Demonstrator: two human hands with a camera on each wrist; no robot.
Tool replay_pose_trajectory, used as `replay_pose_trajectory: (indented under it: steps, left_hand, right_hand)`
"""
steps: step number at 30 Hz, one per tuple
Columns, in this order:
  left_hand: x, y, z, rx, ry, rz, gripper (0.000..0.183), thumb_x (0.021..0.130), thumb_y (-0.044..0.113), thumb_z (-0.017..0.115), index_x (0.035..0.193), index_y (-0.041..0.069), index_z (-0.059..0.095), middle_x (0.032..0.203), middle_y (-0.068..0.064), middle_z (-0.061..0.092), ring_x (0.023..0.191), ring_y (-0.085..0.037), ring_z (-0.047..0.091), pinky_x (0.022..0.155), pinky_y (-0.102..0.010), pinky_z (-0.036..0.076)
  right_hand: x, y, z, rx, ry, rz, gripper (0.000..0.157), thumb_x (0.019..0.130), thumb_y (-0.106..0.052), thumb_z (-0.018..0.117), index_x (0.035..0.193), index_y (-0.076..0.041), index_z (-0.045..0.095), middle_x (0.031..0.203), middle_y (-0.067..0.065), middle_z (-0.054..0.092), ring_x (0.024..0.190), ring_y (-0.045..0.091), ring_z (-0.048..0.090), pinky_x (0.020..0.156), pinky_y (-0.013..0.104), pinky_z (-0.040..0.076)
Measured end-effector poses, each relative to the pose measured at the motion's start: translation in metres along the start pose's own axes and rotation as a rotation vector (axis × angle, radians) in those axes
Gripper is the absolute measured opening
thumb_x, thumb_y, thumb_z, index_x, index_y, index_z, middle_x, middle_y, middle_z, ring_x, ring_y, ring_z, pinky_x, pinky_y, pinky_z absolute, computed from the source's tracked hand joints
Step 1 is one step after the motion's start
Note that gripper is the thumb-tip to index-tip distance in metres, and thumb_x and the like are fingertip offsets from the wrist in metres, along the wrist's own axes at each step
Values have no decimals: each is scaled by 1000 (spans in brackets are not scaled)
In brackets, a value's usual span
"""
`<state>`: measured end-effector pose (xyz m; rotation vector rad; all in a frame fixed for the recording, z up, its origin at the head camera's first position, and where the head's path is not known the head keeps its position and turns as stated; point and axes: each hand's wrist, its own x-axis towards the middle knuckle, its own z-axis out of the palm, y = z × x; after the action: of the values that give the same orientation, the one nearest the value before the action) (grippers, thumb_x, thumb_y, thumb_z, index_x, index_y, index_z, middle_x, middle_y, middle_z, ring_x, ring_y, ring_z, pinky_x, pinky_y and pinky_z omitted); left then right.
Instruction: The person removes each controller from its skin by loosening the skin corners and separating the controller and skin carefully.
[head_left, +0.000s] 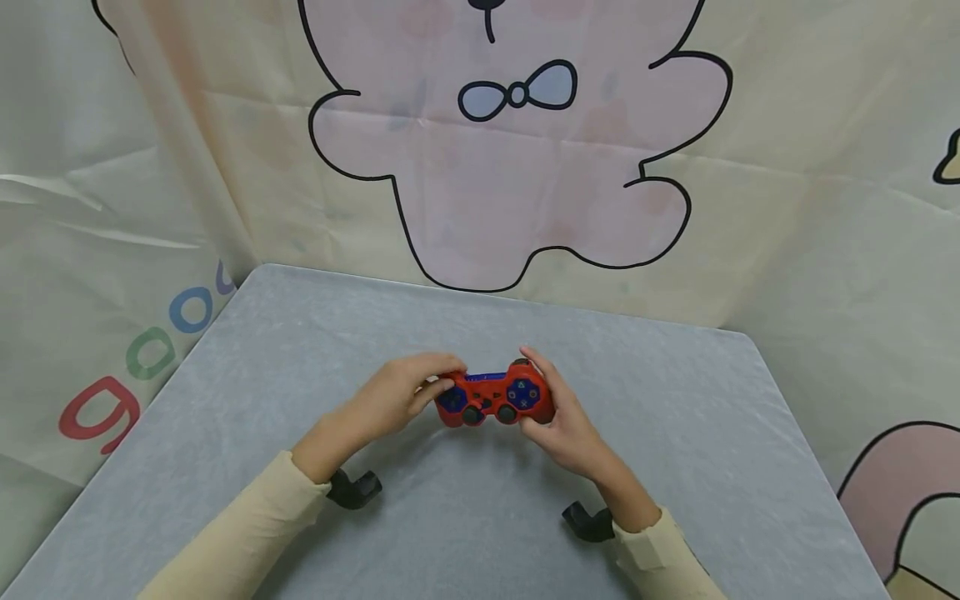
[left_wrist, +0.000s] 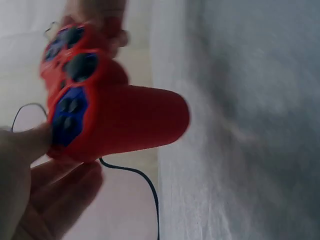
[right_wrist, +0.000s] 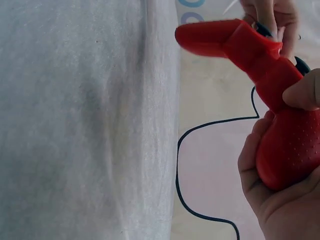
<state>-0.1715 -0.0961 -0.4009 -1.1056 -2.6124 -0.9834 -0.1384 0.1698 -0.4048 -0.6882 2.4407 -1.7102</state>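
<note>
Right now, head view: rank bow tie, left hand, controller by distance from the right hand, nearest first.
1. Controller: in the right hand, toward its left.
2. Left hand: at the controller's other end.
3. Bow tie: printed, high at the back.

The left fingers (head_left: 438,363) and right fingers (head_left: 543,365) hold a red controller (head_left: 487,396).

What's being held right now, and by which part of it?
A red and blue game controller: the left hand pinches its left end, and the right hand grips its right handle.
</note>
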Motion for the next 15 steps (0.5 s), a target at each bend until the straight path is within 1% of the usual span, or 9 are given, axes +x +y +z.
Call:
replay_pose_trajectory:
  steps: [2,5,7,9,10,12,14,15]
  left_hand:
    - [1,-4,-3,-219,-40,-58,24,95,16,61,118,18,65,119,3,66,107,-13,64,85,-26,57]
    - [2,-10,-6,-486,-123,-119,23,96,14,59,119,18,62,123,-2,62,111,-17,63,86,-31,57]
    - [1,-12,-8,-629,-149,-177,25,97,13,58,121,16,58,130,-7,58,113,-22,63,87,-35,57]
    - [0,-14,-10,-746,-147,-261,29,96,12,59,125,15,53,135,-12,55,112,-26,66,84,-39,59]
    - [-1,-14,-10,-792,-140,-300,32,96,12,59,126,15,50,137,-14,55,110,-27,67,82,-41,59]
    - [-3,-13,-10,-824,-112,-354,35,95,13,60,127,15,48,136,-17,57,105,-25,70,83,-44,59]
    - [-3,-11,-9,-804,-96,-387,35,94,12,61,126,15,47,130,-17,63,99,-21,72,81,-42,60]
    - [-2,-10,-9,-789,-91,-395,34,94,10,60,125,15,48,126,-17,65,95,-19,73,78,-39,60]
  right_hand:
    - [1,8,-2,35,-23,-6,95,78,19,55,152,-29,22,129,17,52,90,13,60,65,28,57]
    - [2,18,-4,66,-47,-17,95,78,19,55,152,-30,22,126,16,53,87,13,60,62,29,56]
    - [2,20,-6,85,-47,-22,94,78,19,55,152,-29,22,126,14,53,86,13,60,60,30,55]
    - [1,21,-7,103,-28,-20,92,78,19,54,152,-28,23,126,12,51,86,13,59,60,29,55]
    - [1,21,-8,110,-17,-19,92,79,18,54,151,-28,23,127,11,50,87,13,59,60,29,55]
    - [1,21,-8,125,4,-12,91,79,18,54,151,-28,23,130,10,48,90,12,58,63,29,55]
    - [2,21,-8,127,19,-13,91,79,18,54,151,-27,23,132,10,46,91,13,57,64,28,55]
    - [2,21,-7,128,23,-9,91,79,18,54,151,-28,23,132,10,46,91,13,58,64,28,55]
